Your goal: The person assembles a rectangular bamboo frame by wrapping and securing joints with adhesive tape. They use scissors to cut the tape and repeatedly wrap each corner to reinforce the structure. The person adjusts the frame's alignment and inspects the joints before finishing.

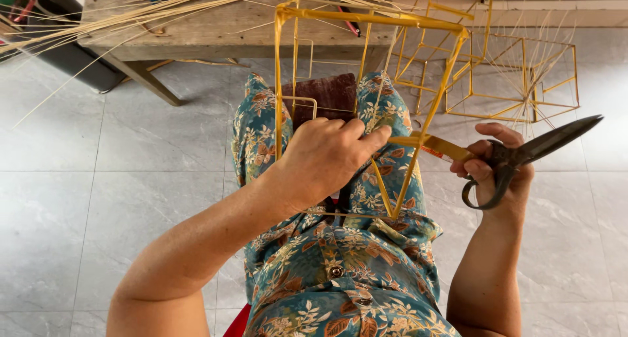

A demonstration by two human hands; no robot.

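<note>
Binding a joint on a bamboo frame, scissors on standby

Left hand (324, 157) is closed, thumb and fingers pinching a yellow binding strip (437, 144) against a strut of the bamboo frame (366, 17) sitting over the lap. Right hand (498, 170) is curled around black scissors (536, 150), blades pointing away, and also grips the strip's free end. Looks like mid-wrap; I'd guess it needs tension before any trimming. More finished frames (517, 75) sit on the floor by the wooden table (196, 29).

Grey tiled floor (98, 199) under finished bamboo frames (517, 75) (wooden bench (216, 29) strewn with bamboo strips (131, 10))
</note>
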